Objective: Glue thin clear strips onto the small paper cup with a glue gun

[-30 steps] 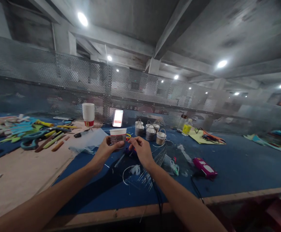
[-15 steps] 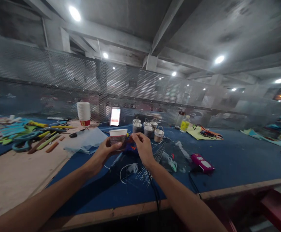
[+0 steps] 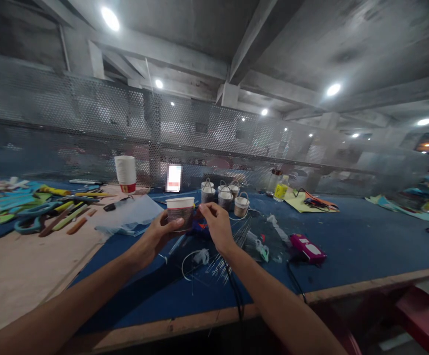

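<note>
In my left hand (image 3: 157, 234) is a paper cup (image 3: 180, 215) with a white rim and a dark brown, ribbed-looking band around its side. The cup stands upright above the table, thumb on its near face. My right hand (image 3: 216, 224) is just to the right of the cup, its thumb and fingertips pinched together. Whatever they pinch is too small to make out. Behind the right hand stand several small wrapped cups with loop handles, among them a light brown one (image 3: 241, 206) and a grey one (image 3: 225, 198).
A stack of white paper cups (image 3: 125, 172) and a lit phone (image 3: 173, 177) stand at the back. Scissors (image 3: 29, 219) and glue sticks lie left. Thin wires (image 3: 219, 268) lie below my hands. Right are a magenta box (image 3: 308, 248) and a yellow-labelled bottle (image 3: 281, 189).
The whole view has shifted slightly. Both hands keep nearly the same pose around the cup, and nothing has been let go or taken up.
</note>
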Tool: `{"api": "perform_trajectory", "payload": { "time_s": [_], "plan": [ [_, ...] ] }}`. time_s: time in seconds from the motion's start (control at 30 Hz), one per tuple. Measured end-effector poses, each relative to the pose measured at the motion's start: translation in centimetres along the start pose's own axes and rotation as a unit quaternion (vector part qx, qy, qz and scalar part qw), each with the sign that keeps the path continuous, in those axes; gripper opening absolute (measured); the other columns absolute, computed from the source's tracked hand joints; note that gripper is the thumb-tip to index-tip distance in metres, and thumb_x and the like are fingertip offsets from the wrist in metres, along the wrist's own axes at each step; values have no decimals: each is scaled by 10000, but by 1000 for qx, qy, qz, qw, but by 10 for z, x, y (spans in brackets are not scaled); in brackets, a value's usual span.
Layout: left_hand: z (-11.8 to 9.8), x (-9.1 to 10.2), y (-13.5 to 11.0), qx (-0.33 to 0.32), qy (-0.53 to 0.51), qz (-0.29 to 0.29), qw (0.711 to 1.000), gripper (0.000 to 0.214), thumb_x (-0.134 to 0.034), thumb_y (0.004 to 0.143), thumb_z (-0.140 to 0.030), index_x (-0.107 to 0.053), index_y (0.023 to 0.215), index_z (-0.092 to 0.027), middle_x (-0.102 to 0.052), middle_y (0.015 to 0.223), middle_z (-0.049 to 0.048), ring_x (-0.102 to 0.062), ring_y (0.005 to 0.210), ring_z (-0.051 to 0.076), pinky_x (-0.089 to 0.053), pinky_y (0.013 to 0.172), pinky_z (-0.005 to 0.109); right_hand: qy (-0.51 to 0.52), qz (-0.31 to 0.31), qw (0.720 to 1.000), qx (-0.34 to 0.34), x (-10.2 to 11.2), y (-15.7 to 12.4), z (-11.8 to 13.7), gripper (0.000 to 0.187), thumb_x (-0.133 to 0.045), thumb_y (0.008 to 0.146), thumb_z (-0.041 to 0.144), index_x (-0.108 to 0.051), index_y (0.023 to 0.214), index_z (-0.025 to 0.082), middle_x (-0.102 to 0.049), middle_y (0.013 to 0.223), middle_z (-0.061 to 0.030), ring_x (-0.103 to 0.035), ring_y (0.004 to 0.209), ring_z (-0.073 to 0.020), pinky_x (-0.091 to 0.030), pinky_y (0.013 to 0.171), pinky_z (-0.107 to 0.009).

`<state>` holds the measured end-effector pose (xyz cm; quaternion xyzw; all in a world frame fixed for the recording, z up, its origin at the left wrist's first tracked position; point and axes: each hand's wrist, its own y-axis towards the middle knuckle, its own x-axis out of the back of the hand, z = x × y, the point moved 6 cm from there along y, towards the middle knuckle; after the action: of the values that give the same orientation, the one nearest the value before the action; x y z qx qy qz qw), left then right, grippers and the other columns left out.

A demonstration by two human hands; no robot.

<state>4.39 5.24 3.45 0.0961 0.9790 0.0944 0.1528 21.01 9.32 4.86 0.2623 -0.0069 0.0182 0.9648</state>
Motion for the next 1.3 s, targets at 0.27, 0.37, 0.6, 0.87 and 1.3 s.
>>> {"api": "perform_trajectory", "payload": {
  "time_s": [0.27, 0.37, 0.6, 0.87, 1.3],
  "plan": [
    [2, -3, 0, 6, -13, 11, 1000, 492, -862, 829, -373, -751, 1286, -228, -762, 1359, 134, -712, 1244, 331, -548, 1045, 440, -12, -3, 1000, 7, 1, -1, 3, 306, -621, 926, 474, -707, 805, 207, -682, 778, 14, -603, 781, -170, -485, 765, -267],
    [3, -3, 2, 6, -21, 13, 1000, 488, -870, 818, -370, -758, 1270, -225, -764, 1356, 137, -714, 1240, 330, -549, 1043, 442, -6, -1, 1000, 4, 1, 0, 2, 301, -625, 919, 474, -711, 810, 206, -697, 789, 9, -621, 790, -176, -496, 774, -273],
    [2, -5, 1, 4, -19, 22, 1000, 517, -860, 826, -360, -747, 1309, -212, -749, 1381, 148, -696, 1264, 348, -545, 1042, 444, -17, 5, 1000, 3, 0, 1, 0, 251, -624, 891, 427, -686, 778, 211, -681, 766, 12, -615, 770, -174, -498, 761, -272],
    [3, -4, -1, 18, -22, 34, 999, 491, -846, 843, -359, -741, 1308, -238, -729, 1423, 132, -692, 1278, 330, -536, 1061, 435, -12, 8, 1000, -7, -1, 2, -1, 255, -621, 863, 430, -661, 744, 208, -655, 748, 12, -595, 729, -164, -467, 731, -267],
    [13, 4, 4, 32, -42, 76, 996, 499, -794, 906, -322, -713, 1391, -234, -714, 1454, 136, -696, 1262, 328, -527, 1072, 442, 32, 17, 998, -41, -2, 3, -6, 278, -677, 839, 464, -673, 741, 204, -648, 719, 23, -566, 705, -156, -451, 704, -264]
  ]
}}
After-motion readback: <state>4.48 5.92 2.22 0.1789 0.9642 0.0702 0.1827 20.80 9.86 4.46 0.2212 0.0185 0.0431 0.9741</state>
